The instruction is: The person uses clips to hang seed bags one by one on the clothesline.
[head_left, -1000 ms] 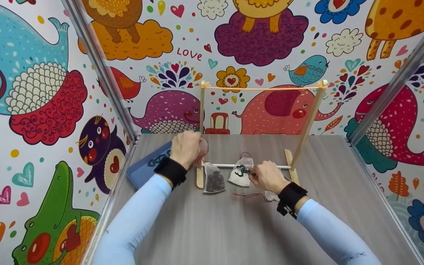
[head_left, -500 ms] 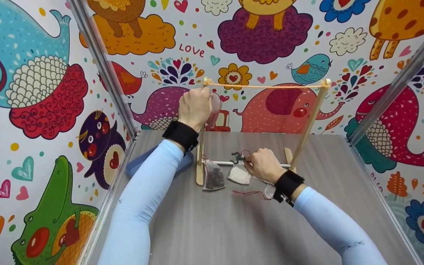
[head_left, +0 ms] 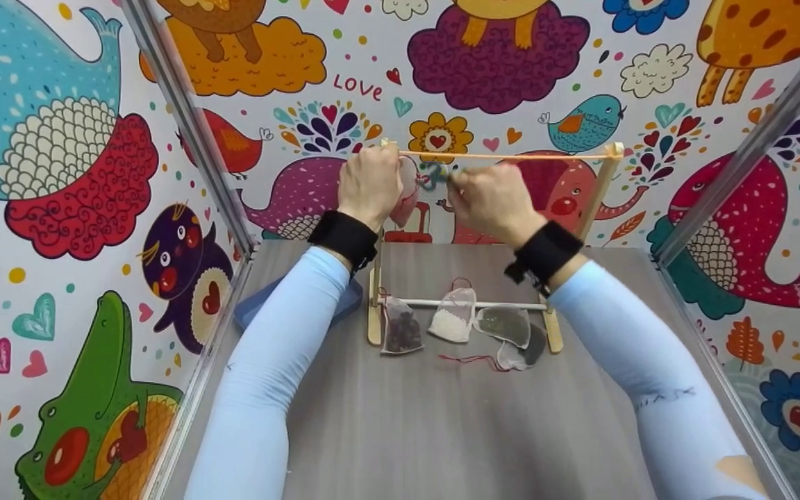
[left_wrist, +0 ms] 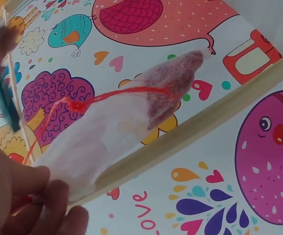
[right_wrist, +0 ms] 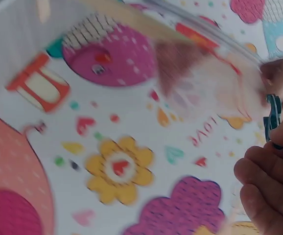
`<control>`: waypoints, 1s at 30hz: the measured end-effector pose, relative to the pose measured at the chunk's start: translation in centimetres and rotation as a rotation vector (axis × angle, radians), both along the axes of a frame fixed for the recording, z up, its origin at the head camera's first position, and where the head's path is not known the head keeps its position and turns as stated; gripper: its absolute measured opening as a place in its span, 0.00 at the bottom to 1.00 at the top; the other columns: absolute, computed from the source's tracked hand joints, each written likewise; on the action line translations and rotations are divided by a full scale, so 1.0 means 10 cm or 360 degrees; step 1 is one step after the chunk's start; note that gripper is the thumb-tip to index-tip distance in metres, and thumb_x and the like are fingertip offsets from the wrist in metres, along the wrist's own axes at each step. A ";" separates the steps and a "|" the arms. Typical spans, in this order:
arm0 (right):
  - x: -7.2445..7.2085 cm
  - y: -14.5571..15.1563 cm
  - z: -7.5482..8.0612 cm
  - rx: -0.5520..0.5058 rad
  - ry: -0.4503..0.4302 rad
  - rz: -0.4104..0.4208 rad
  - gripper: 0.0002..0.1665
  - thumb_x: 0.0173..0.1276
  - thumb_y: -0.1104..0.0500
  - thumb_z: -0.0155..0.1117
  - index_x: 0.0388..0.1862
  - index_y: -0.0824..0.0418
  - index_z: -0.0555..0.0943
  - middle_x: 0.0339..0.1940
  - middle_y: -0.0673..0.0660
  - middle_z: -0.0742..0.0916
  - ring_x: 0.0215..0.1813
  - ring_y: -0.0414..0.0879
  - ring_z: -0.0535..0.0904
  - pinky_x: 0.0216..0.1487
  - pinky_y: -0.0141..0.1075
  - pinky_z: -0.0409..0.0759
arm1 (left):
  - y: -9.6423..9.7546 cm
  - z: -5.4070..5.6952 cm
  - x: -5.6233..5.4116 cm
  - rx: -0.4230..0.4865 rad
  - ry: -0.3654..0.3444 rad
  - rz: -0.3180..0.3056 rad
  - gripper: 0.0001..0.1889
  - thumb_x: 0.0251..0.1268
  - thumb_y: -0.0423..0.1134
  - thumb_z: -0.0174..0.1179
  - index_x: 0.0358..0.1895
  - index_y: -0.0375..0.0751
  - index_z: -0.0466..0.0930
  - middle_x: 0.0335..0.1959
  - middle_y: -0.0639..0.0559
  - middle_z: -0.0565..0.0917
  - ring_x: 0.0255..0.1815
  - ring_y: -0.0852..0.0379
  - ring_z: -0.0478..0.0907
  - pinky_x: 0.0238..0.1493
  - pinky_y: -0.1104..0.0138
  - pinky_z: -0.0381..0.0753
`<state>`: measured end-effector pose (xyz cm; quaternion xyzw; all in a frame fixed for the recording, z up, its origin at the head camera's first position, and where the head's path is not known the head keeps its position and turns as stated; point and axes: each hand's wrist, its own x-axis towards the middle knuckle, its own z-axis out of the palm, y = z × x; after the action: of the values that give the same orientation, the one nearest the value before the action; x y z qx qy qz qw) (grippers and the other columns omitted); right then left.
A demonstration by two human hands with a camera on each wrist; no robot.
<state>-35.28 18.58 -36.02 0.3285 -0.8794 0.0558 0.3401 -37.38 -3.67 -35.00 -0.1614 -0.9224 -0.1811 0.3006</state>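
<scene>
The mesh bag (left_wrist: 173, 88) with reddish-pink contents hangs well above the counter (head_left: 400, 423), beside the left post of the wooden frame (head_left: 598, 198), near its upper end. The left hand (head_left: 372, 186) pinches the bag's gathered end, its grip closed between thumb and fingers, while a red cord (left_wrist: 117, 94) lies along the mesh. Just beside it, the right hand (head_left: 497, 198) pinches a green clip (right_wrist: 274, 112) (a little blurred in the head view), its grip closed on one end. The orange string (head_left: 560, 157) spans the tops of the posts; whether the bag touches it, I cannot tell. Below, by the white rod (head_left: 428, 301), lie four more mesh bags (head_left: 452, 323). A blue tray (head_left: 348, 300) sits partly hidden behind the left arm.
</scene>
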 end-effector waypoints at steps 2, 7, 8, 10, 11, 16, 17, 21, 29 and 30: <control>-0.06 -0.03 0.18 0.0037 -0.0035 -0.0066 0.19 0.81 0.59 0.64 0.26 0.64 0.82 0.18 0.59 0.80 0.20 0.53 0.72 0.22 0.48 0.76 | 0.01 0.02 -0.01 -0.0003 0.0001 0.0005 0.11 0.86 0.34 0.59 0.49 0.31 0.91 0.38 0.35 0.94 0.33 0.36 0.93 0.33 0.49 0.93; -0.19 -0.10 0.44 0.0161 -0.0210 -0.0155 0.22 0.80 0.58 0.63 0.22 0.62 0.80 0.21 0.60 0.81 0.24 0.56 0.75 0.28 0.51 0.81 | 0.03 0.03 -0.02 -0.0039 0.0006 -0.0011 0.12 0.85 0.32 0.57 0.43 0.31 0.89 0.36 0.36 0.93 0.31 0.37 0.92 0.33 0.49 0.92; -0.21 -0.11 0.47 0.0180 -0.0244 -0.0148 0.22 0.80 0.58 0.64 0.22 0.62 0.80 0.21 0.60 0.82 0.24 0.56 0.75 0.29 0.52 0.82 | 0.03 0.03 -0.02 -0.0050 0.0009 -0.0012 0.12 0.85 0.31 0.57 0.43 0.31 0.89 0.35 0.36 0.93 0.31 0.37 0.92 0.33 0.49 0.92; -0.26 -0.15 0.51 0.0222 -0.0293 -0.0129 0.21 0.79 0.59 0.65 0.22 0.62 0.83 0.21 0.60 0.82 0.25 0.57 0.76 0.29 0.53 0.84 | 0.03 0.04 -0.02 -0.0070 0.0017 -0.0014 0.12 0.84 0.30 0.56 0.42 0.31 0.89 0.35 0.37 0.93 0.32 0.38 0.92 0.34 0.50 0.92; -0.27 -0.17 0.53 0.0243 -0.0306 -0.0118 0.20 0.79 0.59 0.65 0.23 0.62 0.84 0.21 0.61 0.83 0.25 0.57 0.76 0.29 0.53 0.85 | 0.03 0.04 -0.02 -0.0083 0.0022 -0.0012 0.12 0.83 0.29 0.56 0.42 0.31 0.89 0.36 0.37 0.93 0.33 0.38 0.93 0.35 0.50 0.93; -0.34 -0.26 0.54 0.0341 -0.0303 0.0009 0.14 0.77 0.61 0.67 0.29 0.64 0.88 0.22 0.61 0.84 0.26 0.59 0.79 0.33 0.57 0.88 | 0.03 0.05 -0.02 -0.0102 0.0028 -0.0017 0.10 0.80 0.28 0.58 0.46 0.31 0.91 0.42 0.37 0.93 0.39 0.38 0.94 0.42 0.51 0.95; -0.34 -0.26 0.53 0.0350 -0.0298 0.0039 0.14 0.77 0.61 0.67 0.29 0.64 0.88 0.22 0.61 0.84 0.26 0.59 0.79 0.32 0.57 0.88 | 0.03 0.04 -0.01 -0.0098 0.0028 -0.0022 0.10 0.81 0.29 0.58 0.47 0.30 0.91 0.43 0.37 0.93 0.40 0.38 0.94 0.43 0.50 0.95; -0.33 -0.24 0.48 0.0333 -0.0293 0.0081 0.15 0.77 0.56 0.70 0.30 0.63 0.86 0.22 0.60 0.82 0.25 0.57 0.77 0.31 0.55 0.86 | 0.01 0.03 -0.02 -0.0073 0.0029 -0.0039 0.12 0.84 0.33 0.58 0.47 0.30 0.90 0.45 0.36 0.92 0.42 0.37 0.94 0.45 0.49 0.95; -0.25 -0.14 0.27 0.0122 -0.0342 -0.0006 0.26 0.75 0.45 0.76 0.59 0.64 0.91 0.39 0.63 0.95 0.38 0.62 0.91 0.40 0.55 0.92 | -0.10 -0.02 -0.01 0.0109 -0.0008 -0.0202 0.10 0.82 0.36 0.64 0.50 0.34 0.92 0.47 0.38 0.93 0.46 0.38 0.93 0.49 0.50 0.94; -0.23 -0.09 0.21 0.0086 -0.0344 -0.0011 0.26 0.75 0.45 0.76 0.60 0.63 0.91 0.41 0.63 0.96 0.39 0.61 0.92 0.40 0.54 0.92 | -0.13 -0.04 -0.01 0.0149 -0.0014 -0.0228 0.10 0.82 0.37 0.65 0.51 0.35 0.93 0.47 0.38 0.93 0.46 0.38 0.93 0.49 0.51 0.94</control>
<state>-37.55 17.64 -33.93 0.3265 -0.9133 0.0658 0.2346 -37.49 -4.93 -35.38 -0.2120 -0.9003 -0.2457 0.2899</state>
